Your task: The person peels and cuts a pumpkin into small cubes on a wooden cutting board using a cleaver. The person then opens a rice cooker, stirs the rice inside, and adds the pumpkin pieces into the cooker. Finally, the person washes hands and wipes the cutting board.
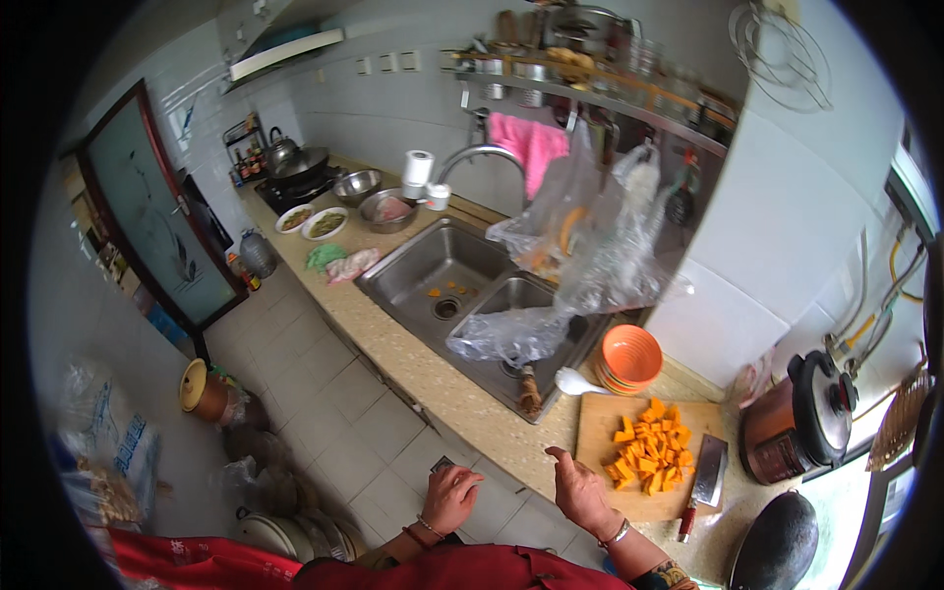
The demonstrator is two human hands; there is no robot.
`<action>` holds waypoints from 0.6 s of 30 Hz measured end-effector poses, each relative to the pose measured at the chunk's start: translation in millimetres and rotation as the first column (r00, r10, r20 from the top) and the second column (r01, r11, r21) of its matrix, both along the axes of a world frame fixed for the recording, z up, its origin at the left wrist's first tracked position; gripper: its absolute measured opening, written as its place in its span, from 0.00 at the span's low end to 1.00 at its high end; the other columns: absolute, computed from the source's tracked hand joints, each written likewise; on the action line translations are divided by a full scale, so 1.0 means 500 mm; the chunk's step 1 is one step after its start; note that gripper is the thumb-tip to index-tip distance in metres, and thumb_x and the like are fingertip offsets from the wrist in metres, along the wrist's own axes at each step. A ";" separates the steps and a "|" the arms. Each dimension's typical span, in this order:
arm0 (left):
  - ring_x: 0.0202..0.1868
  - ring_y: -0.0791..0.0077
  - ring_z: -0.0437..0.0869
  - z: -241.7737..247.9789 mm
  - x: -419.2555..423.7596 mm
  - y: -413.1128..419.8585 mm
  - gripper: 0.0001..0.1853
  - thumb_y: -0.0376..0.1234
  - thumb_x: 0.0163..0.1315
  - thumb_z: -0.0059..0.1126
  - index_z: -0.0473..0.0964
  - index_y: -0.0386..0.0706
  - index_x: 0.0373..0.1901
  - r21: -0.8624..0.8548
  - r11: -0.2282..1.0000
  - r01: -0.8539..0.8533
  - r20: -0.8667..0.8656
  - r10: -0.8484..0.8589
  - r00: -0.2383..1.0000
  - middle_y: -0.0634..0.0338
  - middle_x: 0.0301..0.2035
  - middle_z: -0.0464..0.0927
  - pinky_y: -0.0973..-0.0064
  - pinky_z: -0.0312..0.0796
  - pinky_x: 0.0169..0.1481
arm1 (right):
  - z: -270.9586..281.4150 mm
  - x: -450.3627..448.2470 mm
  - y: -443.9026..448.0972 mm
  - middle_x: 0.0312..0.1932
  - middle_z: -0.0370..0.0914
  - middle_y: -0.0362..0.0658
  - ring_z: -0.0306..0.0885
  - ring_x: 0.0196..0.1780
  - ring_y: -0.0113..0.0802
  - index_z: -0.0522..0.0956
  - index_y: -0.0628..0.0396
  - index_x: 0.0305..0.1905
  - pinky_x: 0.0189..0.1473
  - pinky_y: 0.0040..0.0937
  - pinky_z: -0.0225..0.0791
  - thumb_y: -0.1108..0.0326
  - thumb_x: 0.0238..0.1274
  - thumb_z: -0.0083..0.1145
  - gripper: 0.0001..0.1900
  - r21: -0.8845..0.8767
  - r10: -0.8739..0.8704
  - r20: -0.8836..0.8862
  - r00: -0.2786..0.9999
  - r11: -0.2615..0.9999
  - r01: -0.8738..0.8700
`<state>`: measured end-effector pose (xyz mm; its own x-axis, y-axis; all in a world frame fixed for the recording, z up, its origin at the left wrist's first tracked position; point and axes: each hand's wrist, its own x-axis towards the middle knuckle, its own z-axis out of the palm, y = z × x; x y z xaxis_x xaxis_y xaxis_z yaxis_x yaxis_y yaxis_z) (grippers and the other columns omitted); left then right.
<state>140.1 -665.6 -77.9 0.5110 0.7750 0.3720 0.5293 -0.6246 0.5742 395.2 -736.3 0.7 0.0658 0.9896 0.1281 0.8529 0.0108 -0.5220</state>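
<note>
My left hand (451, 497) hangs over the tiled floor in front of the counter, fingers loosely bent and holding nothing visible. Over the counter's front edge is my right hand (581, 488), one finger pointing outward and the others curled, with nothing seen in it. Just right of it lies a wooden cutting board (596, 428). Orange pumpkin-like chunks (650, 456) are heaped on the board. A cleaver (711, 472) rests along the board's right side, its red handle past the edge. Behind the board stand stacked orange bowls (631, 355) and a white spoon (580, 382).
A double steel sink (413, 269) holds orange scraps, a brush (529, 391) and a plastic bag (512, 335). More bags (619, 243) hang above it. An electric pressure cooker (785, 428) and an upturned dark wok (774, 542) stand at right. Two plates of food (324, 223) sit farther left.
</note>
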 end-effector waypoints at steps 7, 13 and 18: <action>0.47 0.60 0.78 -0.001 -0.245 0.156 0.16 0.30 0.56 0.65 0.81 0.51 0.48 -0.014 0.998 -0.061 -0.015 0.061 0.998 0.61 0.44 0.77 0.60 0.68 0.53 | -0.029 -0.201 0.245 0.42 0.76 0.54 0.76 0.51 0.55 0.70 0.53 0.60 0.52 0.50 0.73 0.77 0.60 0.49 0.22 0.096 0.183 -0.077 0.980 0.980 -0.176; 0.46 0.59 0.76 0.020 -0.479 0.289 0.14 0.30 0.56 0.65 0.82 0.48 0.46 0.007 0.974 -0.227 -0.032 0.227 0.973 0.59 0.41 0.76 0.61 0.69 0.52 | -0.107 -0.316 0.522 0.35 0.81 0.62 0.80 0.41 0.66 0.71 0.54 0.54 0.44 0.56 0.75 0.70 0.67 0.49 0.13 -0.155 0.163 -0.198 0.966 0.968 -0.195; 0.44 0.59 0.74 0.035 -0.587 0.367 0.13 0.28 0.58 0.64 0.82 0.46 0.45 -0.094 0.951 -0.294 -0.043 0.291 0.956 0.57 0.37 0.72 0.63 0.70 0.51 | -0.156 -0.261 0.692 0.38 0.85 0.55 0.84 0.44 0.57 0.74 0.53 0.54 0.46 0.50 0.77 0.71 0.65 0.50 0.14 -0.040 -0.030 -0.181 0.983 0.999 0.024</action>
